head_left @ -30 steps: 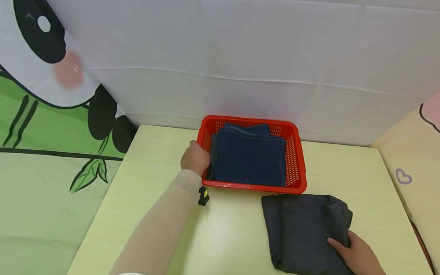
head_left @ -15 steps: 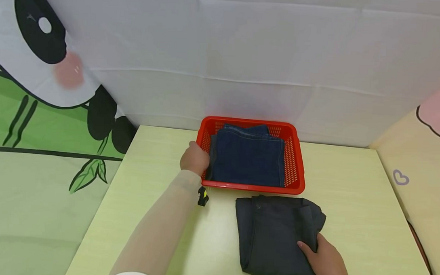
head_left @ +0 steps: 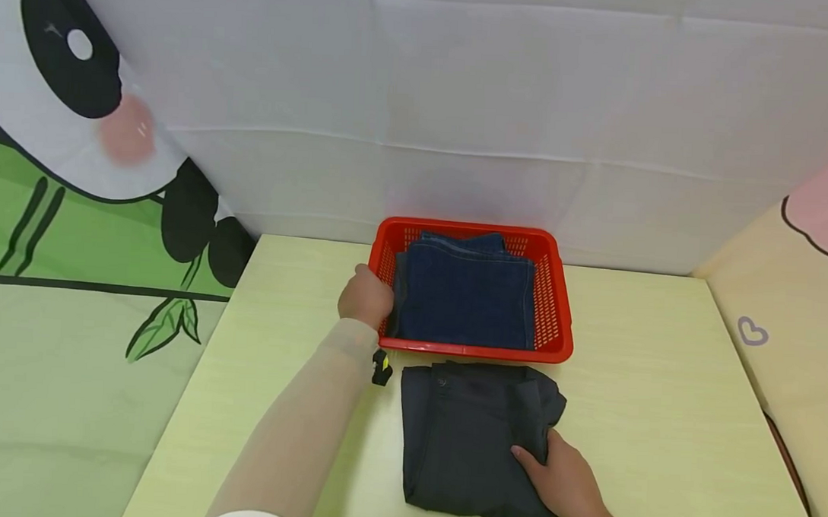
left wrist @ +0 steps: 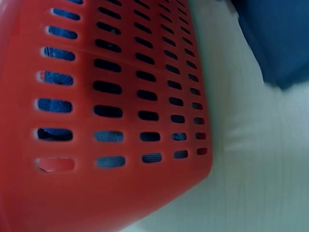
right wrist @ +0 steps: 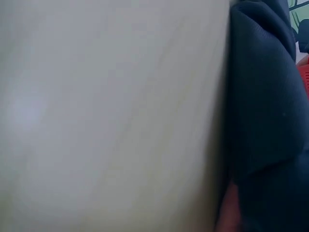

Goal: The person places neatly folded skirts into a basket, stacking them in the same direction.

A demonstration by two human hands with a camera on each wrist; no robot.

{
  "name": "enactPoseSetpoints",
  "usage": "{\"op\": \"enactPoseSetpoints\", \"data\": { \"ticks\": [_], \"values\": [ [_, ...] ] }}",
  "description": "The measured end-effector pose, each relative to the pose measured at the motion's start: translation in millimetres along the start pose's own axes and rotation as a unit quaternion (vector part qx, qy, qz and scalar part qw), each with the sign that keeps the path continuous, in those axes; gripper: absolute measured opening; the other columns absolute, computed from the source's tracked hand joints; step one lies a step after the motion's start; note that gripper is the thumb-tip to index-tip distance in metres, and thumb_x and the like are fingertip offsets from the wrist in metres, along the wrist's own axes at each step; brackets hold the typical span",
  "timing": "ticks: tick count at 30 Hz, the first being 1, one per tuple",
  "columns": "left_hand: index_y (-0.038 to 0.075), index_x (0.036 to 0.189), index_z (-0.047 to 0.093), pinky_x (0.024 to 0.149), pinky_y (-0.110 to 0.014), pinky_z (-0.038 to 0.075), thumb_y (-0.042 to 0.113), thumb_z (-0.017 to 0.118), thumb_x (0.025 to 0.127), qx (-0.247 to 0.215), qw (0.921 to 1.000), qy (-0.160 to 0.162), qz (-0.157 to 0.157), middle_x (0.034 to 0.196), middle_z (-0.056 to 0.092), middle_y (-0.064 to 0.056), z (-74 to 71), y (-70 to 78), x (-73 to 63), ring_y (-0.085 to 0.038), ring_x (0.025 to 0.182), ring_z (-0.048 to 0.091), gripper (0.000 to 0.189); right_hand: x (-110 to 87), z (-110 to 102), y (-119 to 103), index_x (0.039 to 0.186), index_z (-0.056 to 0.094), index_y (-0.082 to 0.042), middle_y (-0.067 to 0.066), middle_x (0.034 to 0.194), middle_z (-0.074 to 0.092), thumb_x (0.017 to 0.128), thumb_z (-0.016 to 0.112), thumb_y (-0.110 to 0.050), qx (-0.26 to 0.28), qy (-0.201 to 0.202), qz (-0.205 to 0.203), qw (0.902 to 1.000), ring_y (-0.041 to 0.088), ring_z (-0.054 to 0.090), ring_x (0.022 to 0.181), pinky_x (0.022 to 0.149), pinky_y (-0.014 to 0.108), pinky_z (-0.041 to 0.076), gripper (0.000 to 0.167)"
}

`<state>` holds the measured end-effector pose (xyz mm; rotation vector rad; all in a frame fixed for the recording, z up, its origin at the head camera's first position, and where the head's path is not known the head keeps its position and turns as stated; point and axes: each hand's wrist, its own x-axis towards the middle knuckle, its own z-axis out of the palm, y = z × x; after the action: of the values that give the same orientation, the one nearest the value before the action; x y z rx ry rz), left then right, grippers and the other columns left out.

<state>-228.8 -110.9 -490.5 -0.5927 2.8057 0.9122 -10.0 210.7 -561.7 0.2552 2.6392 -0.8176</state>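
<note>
In the head view my left hand (head_left: 368,296) grips the left rim of a red plastic basket (head_left: 475,353). Folded blue jeans (head_left: 470,295) lie inside it. In front of the basket is a pair of folded dark grey trousers (head_left: 472,443), a button showing near the waistband. My right hand (head_left: 565,477) holds their right edge, thumb on top and fingers tucked underneath. The left wrist view shows the slotted wall of the basket (left wrist: 130,96), with denim behind the slots. In the right wrist view the side of the folded trousers (right wrist: 265,96) stands close, with a bit of finger below it.
The pale wooden table (head_left: 656,389) extends to both sides of the basket. A white cloth wall (head_left: 488,86) rises right behind the basket. Printed panels stand at the left (head_left: 73,399) and right (head_left: 796,302).
My right hand has slid the folded trousers left across the table, from the right of the basket to in front of it. My left hand and the basket have stayed put.
</note>
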Motion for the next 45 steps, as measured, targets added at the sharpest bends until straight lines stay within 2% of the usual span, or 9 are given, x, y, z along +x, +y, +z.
{"op": "enactPoseSetpoints", "data": {
  "ticks": [10, 18, 21, 25, 29, 32, 36, 39, 45],
  "values": [
    [-0.003, 0.130, 0.048, 0.077, -0.048, 0.060, 0.018, 0.068, 0.094, -0.013, 0.9999, 0.000, 0.002, 0.107, 0.067, -0.021, -2.3, 2.7, -2.1, -0.035, 0.084, 0.068, 0.046, 12.4, 13, -25, 0.123, 0.062, 0.004, 0.013, 0.111, 0.071, 0.088, 0.076, -0.057, 0.049, -0.026, -0.006, 0.9985, 0.027, 0.069, 0.096, 0.088, 0.053, 0.056, 0.072],
    [-0.003, 0.128, 0.048, 0.075, -0.049, 0.060, 0.018, 0.067, 0.093, -0.029, 0.9995, 0.009, 0.008, 0.105, 0.066, -0.021, 1.9, -6.5, 3.1, -0.036, 0.082, 0.068, 0.045, 13.7, 13, -26, 0.132, 0.060, 0.003, 0.012, 0.119, 0.070, 0.089, 0.074, -0.058, 0.088, -0.058, -0.003, 0.9945, 0.027, 0.067, 0.103, 0.091, 0.053, 0.054, 0.075],
    [-0.002, 0.132, 0.046, 0.077, -0.050, 0.060, 0.018, 0.066, 0.093, -0.050, 0.9986, -0.017, 0.011, 0.110, 0.065, -0.022, -3.4, -8.9, 3.9, -0.036, 0.086, 0.068, 0.048, 13.1, 13, -26, 0.133, 0.060, 0.002, 0.011, 0.120, 0.069, 0.090, 0.073, -0.057, 0.099, -0.055, -0.011, 0.9935, 0.027, 0.067, 0.104, 0.092, 0.054, 0.054, 0.074],
    [-0.003, 0.136, 0.041, 0.081, -0.051, 0.060, 0.020, 0.061, 0.094, -0.081, 0.9937, -0.076, 0.020, 0.115, 0.062, -0.023, -18.7, -12.2, 2.7, -0.037, 0.092, 0.067, 0.052, 14.2, 14, -27, 0.130, 0.061, 0.002, 0.010, 0.118, 0.070, 0.090, 0.073, -0.057, 0.102, -0.050, -0.023, 0.9933, 0.026, 0.067, 0.102, 0.091, 0.053, 0.055, 0.072],
    [-0.003, 0.135, 0.041, 0.078, -0.044, 0.060, 0.038, 0.052, 0.104, -0.091, 0.9900, -0.101, 0.037, 0.112, 0.061, -0.021, -27.2, -26.7, -2.6, -0.034, 0.092, 0.067, 0.053, 14.5, 17, -26, 0.130, 0.061, 0.002, 0.010, 0.118, 0.070, 0.090, 0.073, -0.057, 0.097, -0.049, -0.020, 0.9938, 0.026, 0.067, 0.102, 0.091, 0.053, 0.054, 0.072],
    [0.000, 0.136, 0.044, 0.072, -0.039, 0.055, 0.053, 0.042, 0.107, -0.099, 0.9916, -0.073, 0.039, 0.110, 0.061, -0.017, -25.0, -49.3, -14.0, -0.030, 0.088, 0.064, 0.060, 14.1, 19, -25, 0.131, 0.061, 0.002, 0.010, 0.119, 0.070, 0.090, 0.073, -0.058, 0.095, -0.051, -0.015, 0.9941, 0.027, 0.067, 0.102, 0.091, 0.054, 0.054, 0.074],
    [0.002, 0.133, 0.047, 0.066, -0.036, 0.047, 0.058, 0.033, 0.108, -0.125, 0.9908, -0.041, 0.033, 0.105, 0.059, -0.015, -14.9, -82.6, -39.2, -0.028, 0.082, 0.058, 0.063, 14.5, 20, -23, 0.130, 0.061, 0.001, 0.010, 0.118, 0.070, 0.089, 0.073, -0.059, 0.093, -0.047, -0.015, 0.9944, 0.027, 0.067, 0.102, 0.091, 0.053, 0.054, 0.074],
    [0.002, 0.128, 0.049, 0.066, -0.035, 0.046, 0.057, 0.031, 0.109, -0.151, 0.9869, -0.049, 0.030, 0.104, 0.058, -0.013, -8.2, -99.4, -63.6, -0.026, 0.084, 0.057, 0.060, 14.4, 19, -22, 0.129, 0.062, 0.002, 0.010, 0.118, 0.070, 0.089, 0.073, -0.059, 0.094, -0.044, -0.015, 0.9945, 0.027, 0.067, 0.102, 0.091, 0.053, 0.054, 0.073],
    [0.004, 0.121, 0.053, 0.073, -0.036, 0.049, 0.054, 0.036, 0.109, -0.177, 0.9799, -0.080, 0.045, 0.105, 0.062, -0.009, 3.6, -112.9, -107.5, -0.023, 0.093, 0.062, 0.055, 13.6, 14, -22, 0.129, 0.061, 0.002, 0.011, 0.117, 0.070, 0.089, 0.074, -0.058, 0.097, -0.042, -0.007, 0.9944, 0.027, 0.067, 0.102, 0.091, 0.054, 0.054, 0.074]
  ]
}}
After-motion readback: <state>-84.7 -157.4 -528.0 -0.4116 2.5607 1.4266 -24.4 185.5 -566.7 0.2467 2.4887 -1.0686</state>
